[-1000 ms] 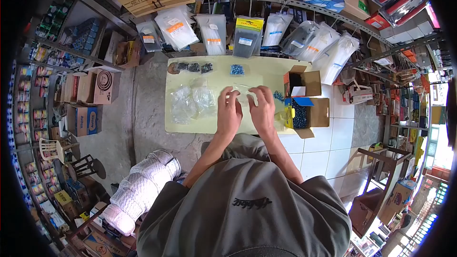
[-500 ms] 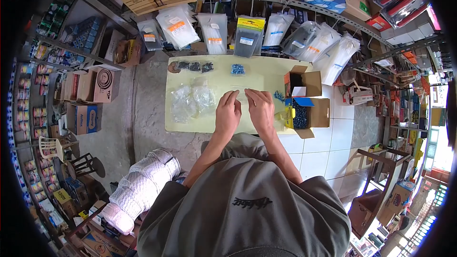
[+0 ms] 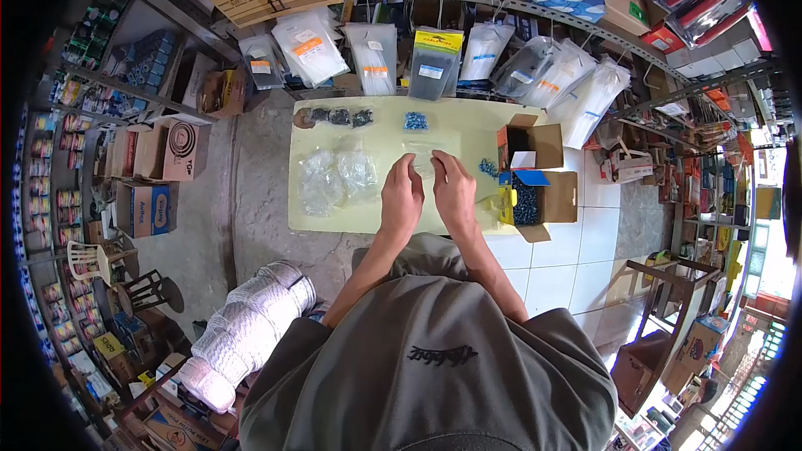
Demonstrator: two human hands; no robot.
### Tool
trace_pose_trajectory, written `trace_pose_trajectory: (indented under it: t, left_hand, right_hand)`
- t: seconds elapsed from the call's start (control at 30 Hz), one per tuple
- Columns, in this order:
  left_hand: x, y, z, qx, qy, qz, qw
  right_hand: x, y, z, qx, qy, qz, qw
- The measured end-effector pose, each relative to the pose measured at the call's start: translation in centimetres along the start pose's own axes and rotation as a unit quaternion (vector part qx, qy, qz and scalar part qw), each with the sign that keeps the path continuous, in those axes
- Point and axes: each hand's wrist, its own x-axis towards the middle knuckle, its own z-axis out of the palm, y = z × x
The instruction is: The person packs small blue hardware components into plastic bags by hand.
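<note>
Over the middle of the pale yellow table (image 3: 393,221), my left hand (image 3: 403,199) and my right hand (image 3: 455,194) pinch a small clear plastic bag (image 3: 423,167) from its two sides. The bag is see-through and hard to make out. Beyond my fingers lies a packed bag of small blue parts (image 3: 415,121). A loose heap of blue parts (image 3: 489,168) is just right of my right hand. Beside it, an open carton of blue parts (image 3: 526,205) stands at the table's right edge. Clear plastic bags (image 3: 326,182) are spread left of my left hand.
Several small bags of dark parts (image 3: 338,117) lie at the table's back left. Another open carton (image 3: 543,142) stands at the right. Packs of cable ties (image 3: 434,67) hang from the shelf behind. A white wrapped roll (image 3: 251,317) is on the floor at left.
Both hands stay close together at nearly the same place, with the fingertips slightly further apart. More of the clear bag shows between them.
</note>
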Motion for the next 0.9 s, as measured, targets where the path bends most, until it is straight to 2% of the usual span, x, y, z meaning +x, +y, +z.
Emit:
trace_pose_trajectory:
  t: [0.17, 0.23, 0.27, 0.33, 0.43, 0.5, 0.53, 0.57, 0.6, 0.63, 0.7, 0.73, 0.8, 0.83, 0.9]
  left_hand:
    - [0.0, 0.4, -0.1, -0.014, -0.018, -0.021, 1.000]
    - [0.5, 0.5, -0.2, -0.037, 0.004, 0.035, 0.999]
    - [0.6, 0.6, -0.6, -0.038, 0.005, 0.035, 0.999]
    - [0.7, 0.7, -1.8, -0.195, -0.066, -0.074, 0.976]
    - [1.5, -0.2, -2.8, -0.271, -0.086, -0.108, 0.953]
    - [2.1, -1.0, -3.4, -0.272, -0.113, -0.123, 0.948]
    - [2.6, -1.3, -4.0, -0.323, -0.165, -0.190, 0.912]
    - [2.9, -1.3, -4.2, -0.372, -0.216, -0.253, 0.867]
    - [2.9, -1.1, -4.4, -0.395, -0.190, -0.246, 0.865]
    - [2.7, -1.3, -4.3, -0.395, -0.191, -0.246, 0.865]
    - [2.5, -1.7, -4.1, -0.464, -0.127, -0.249, 0.840]
    - [2.4, -1.6, -4.1, -0.464, -0.127, -0.249, 0.841]
    - [2.1, -1.1, -3.7, -0.503, -0.060, -0.304, 0.807]
    - [2.0, -1.1, -3.5, -0.504, -0.061, -0.304, 0.806]
    - [2.0, -1.2, -3.4, -0.567, -0.010, -0.315, 0.761]
  right_hand:
    - [-0.1, -0.1, 0.3, 0.032, -0.010, -0.002, 0.999]
    - [0.1, -0.3, 0.1, 0.044, 0.003, -0.007, 0.999]
    - [0.3, -0.4, -0.3, 0.040, -0.005, -0.009, 0.999]
    - [0.8, 0.0, -1.1, 0.035, -0.011, -0.010, 0.999]
    - [1.4, 0.3, -1.7, 0.082, -0.061, -0.051, 0.993]
    - [1.6, -0.4, -2.1, 0.148, -0.117, 0.054, 0.981]
    - [1.5, -0.1, -1.9, 0.148, -0.118, 0.055, 0.980]
    - [1.5, 0.3, -1.6, 0.219, -0.124, 0.112, 0.961]
    - [1.6, 0.7, -1.5, 0.288, -0.129, 0.169, 0.934]
    - [1.7, 0.7, -1.7, 0.288, -0.129, 0.170, 0.934]
    - [2.0, 0.7, -1.9, 0.370, -0.096, 0.184, 0.906]
    - [1.9, 0.6, -1.7, 0.370, -0.096, 0.184, 0.905]
    - [1.7, 0.4, -1.6, 0.389, -0.051, 0.143, 0.909]
    - [1.6, 0.2, -1.8, 0.388, -0.049, 0.143, 0.909]
    - [1.4, -0.3, -1.9, 0.352, -0.013, 0.173, 0.920]
